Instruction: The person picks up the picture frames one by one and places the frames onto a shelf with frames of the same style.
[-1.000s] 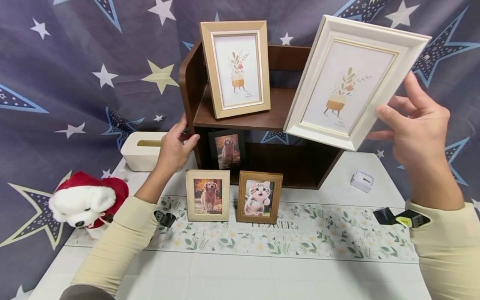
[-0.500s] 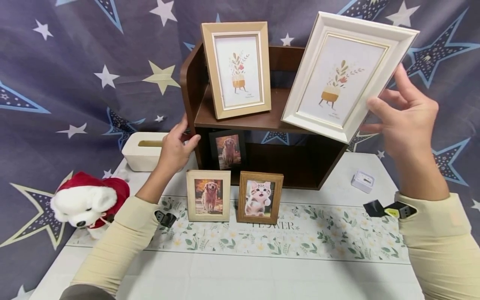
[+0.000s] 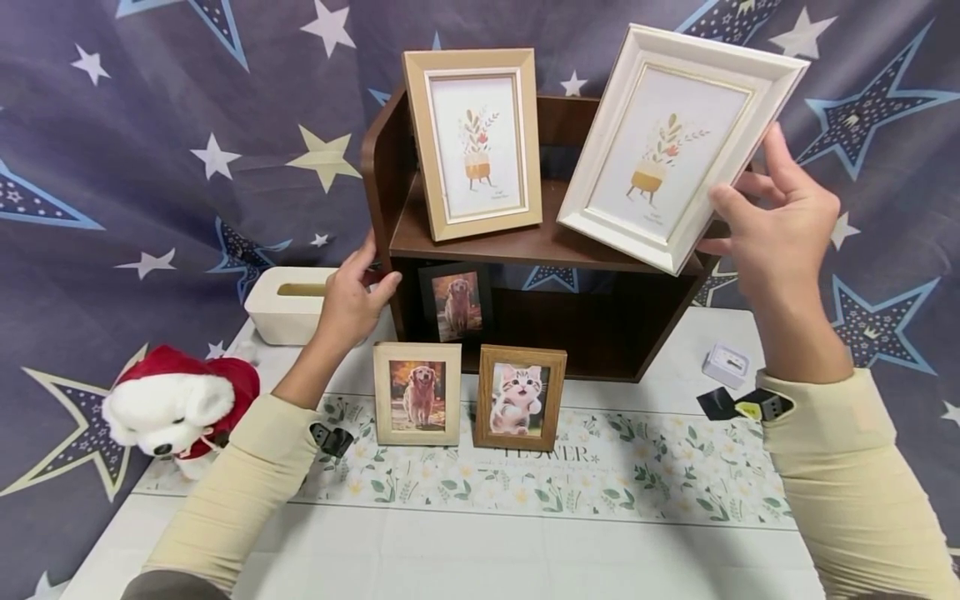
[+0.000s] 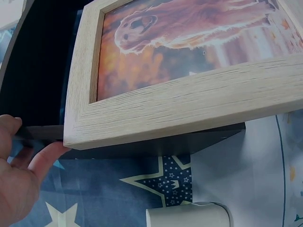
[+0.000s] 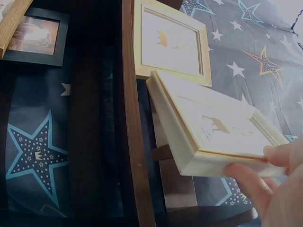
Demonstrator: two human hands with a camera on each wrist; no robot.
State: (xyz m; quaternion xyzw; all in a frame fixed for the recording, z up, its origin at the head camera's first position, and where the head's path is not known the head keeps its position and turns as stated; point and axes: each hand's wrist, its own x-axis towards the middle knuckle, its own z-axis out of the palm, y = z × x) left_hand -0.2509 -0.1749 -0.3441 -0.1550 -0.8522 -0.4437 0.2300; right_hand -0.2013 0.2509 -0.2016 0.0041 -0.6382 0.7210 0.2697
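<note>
My right hand pinches the right edge of a white picture frame. This frame tilts over the right part of the brown shelf's upper board; in the right wrist view its bottom corner is near the shelf's front edge, contact unclear. My left hand grips the shelf's left side panel, thumb in front and fingers partly hidden behind. A tan picture frame with a similar plant print stands upright on the upper board's left. In the compartment below, a black picture frame with a dog photo stands at the left.
Before the shelf stand a pale wood dog frame and a brown wood kitten frame. A tissue box and a plush bear are at left. A small white clock sits at right, a starry cloth behind.
My right hand has carried the white frame leftward, further over the shelf's upper board. My left hand has kept its hold on the side panel.
</note>
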